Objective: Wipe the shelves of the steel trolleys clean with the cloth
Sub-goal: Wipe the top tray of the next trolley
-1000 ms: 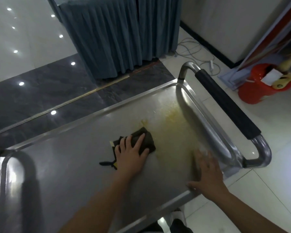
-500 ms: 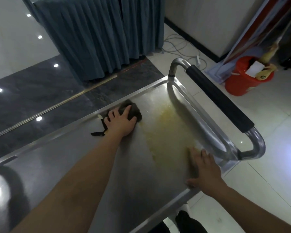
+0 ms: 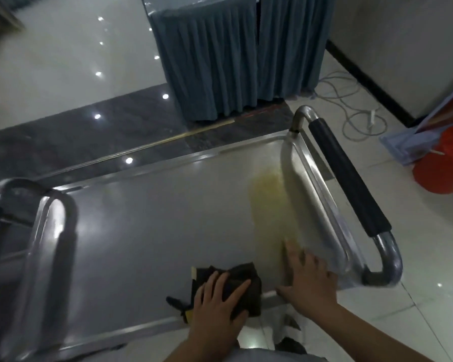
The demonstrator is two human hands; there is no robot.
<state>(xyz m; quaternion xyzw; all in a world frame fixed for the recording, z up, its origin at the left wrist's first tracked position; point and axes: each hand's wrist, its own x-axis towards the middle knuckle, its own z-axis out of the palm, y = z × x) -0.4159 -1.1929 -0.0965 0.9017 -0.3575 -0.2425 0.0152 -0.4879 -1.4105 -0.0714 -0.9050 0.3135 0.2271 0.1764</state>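
the top shelf (image 3: 147, 231) of the brushed steel trolley is a flat, shiny tray with a raised rolled rim, smooth and reflecting the ceiling lights. a yellowish smeared stain (image 3: 270, 205) runs along it near the right edge, from the far right corner toward the near one. a crumpled dark brown cloth (image 3: 242, 279) with a pale tag lies at the shelf's near edge, partly over the rim. the left hand (image 3: 217, 304) lies flat on top of the cloth, fingers spread and pressing it down rather than gripping it. the right hand (image 3: 307, 276) rests open and flat, fingers splayed, on the shelf's near right corner, just beside the cloth and at the stain's near end.

a curved steel tube handle with a black foam grip (image 3: 348, 178) stands past the right edge; another bent steel tube (image 3: 50, 231) arches over the left edge. beyond the far edge hangs a pleated grey-blue skirted cloth (image 3: 236, 53) over a glossy tiled floor (image 3: 63, 61). white cables (image 3: 351, 111) coil on the floor to the right, near a red plastic bucket (image 3: 439, 168), whose contents cannot be made out.
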